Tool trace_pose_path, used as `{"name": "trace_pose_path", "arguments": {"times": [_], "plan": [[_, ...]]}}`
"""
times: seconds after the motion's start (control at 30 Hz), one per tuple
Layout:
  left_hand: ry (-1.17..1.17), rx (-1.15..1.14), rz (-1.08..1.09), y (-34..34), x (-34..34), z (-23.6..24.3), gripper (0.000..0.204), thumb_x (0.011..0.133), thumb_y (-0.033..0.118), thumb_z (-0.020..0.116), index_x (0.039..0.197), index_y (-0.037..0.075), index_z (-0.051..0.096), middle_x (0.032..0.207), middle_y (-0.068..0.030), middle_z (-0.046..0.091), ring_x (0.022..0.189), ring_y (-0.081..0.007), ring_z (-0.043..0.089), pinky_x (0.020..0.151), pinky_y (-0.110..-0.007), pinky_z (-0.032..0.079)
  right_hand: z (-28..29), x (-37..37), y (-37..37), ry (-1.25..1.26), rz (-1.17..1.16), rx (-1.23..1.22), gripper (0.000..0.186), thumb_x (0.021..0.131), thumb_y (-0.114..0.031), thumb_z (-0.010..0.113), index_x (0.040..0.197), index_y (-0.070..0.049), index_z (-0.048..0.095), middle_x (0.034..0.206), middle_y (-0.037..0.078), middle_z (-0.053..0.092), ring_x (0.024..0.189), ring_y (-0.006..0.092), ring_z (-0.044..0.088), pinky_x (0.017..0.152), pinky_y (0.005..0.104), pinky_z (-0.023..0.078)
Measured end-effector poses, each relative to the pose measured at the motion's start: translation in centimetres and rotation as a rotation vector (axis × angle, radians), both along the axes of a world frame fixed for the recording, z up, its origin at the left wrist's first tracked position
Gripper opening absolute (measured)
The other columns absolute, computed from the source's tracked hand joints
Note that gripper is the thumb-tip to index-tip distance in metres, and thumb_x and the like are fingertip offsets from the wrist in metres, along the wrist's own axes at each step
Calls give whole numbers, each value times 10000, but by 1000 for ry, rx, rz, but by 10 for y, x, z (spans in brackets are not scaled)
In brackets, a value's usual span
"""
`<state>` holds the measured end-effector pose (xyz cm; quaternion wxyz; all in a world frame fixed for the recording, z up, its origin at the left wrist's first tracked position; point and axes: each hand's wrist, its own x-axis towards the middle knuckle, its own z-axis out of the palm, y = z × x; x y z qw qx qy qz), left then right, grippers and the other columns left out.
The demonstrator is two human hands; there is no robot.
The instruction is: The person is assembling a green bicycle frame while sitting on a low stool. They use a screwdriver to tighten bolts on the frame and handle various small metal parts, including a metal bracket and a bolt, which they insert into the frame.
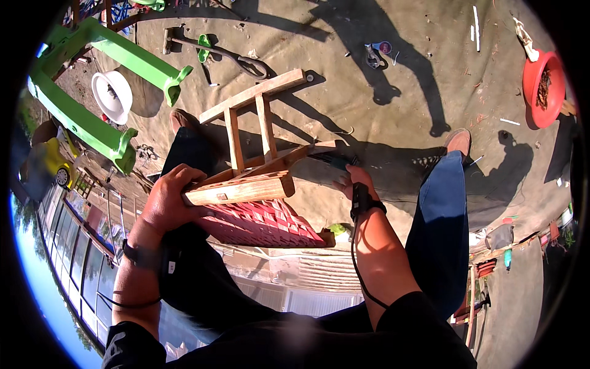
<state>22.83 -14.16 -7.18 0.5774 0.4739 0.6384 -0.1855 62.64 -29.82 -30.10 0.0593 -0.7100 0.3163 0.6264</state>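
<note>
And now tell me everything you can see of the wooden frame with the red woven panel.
The wooden frame looks like pale, grained timber: a thick near bar, a far bar, and two slimmer rungs meeting the latter. Its red woven panel seems made of flat strips. It sits tilted before the person, the left hand gripping the near bar's left end. The right hand is close by; contact is unclear.

There are two hands [175, 197] [358, 178], one stool [239, 192], two basins [125, 92] [558, 92].
</note>
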Motion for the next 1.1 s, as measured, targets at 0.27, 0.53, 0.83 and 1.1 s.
{"name": "trace_pose_path", "arguments": {"times": [0.27, 0.53, 0.83, 1.1], "plan": [[-14, 5, 28, 2, 2, 3, 566, 558, 220, 873, 1036, 36, 633, 920, -98, 614, 851, -288, 646, 764, -350, 522, -21, -12, 5, -157, 178, 44, 292, 871, -195, 690, 1079, -58, 537, 1001, 99, 600, 911, 283, 614, 758, 429, 528], [-60, 163, 8, -18, -19, 2, 565, 590, 276, 859, 1063, 70, 629, 929, -100, 645, 877, -305, 649, 774, -360, 526, 45, 20, 106, -467, 1366, 782, 270, 806, -206, 763, 692, -35, 588, 648, 36, 596, 619, 124, 557, 580, 292, 436], [-52, 237, -54, -30, -55, 39, 596, 750, 452, 741, 1184, 76, 585, 1134, -161, 589, 1063, -334, 591, 899, -417, 493, 292, -79, 334, -262, 1445, 1237, 121, 825, -61, 725, 864, 3, 631, 823, -16, 556, 722, 58, 477, 648, 218, 401], [-696, 604, 1026, -8, -91, 135, 347, 913, 262, 638, 1156, 21, 579, 1059, -169, 607, 973, -322, 619, 860, -390, 491, 439, -246, 351, 142, 1241, 1102, 207, 846, -84, 701, 1012, 13, 624, 908, 14, 607, 817, 91, 547, 763, 234, 436]]}}
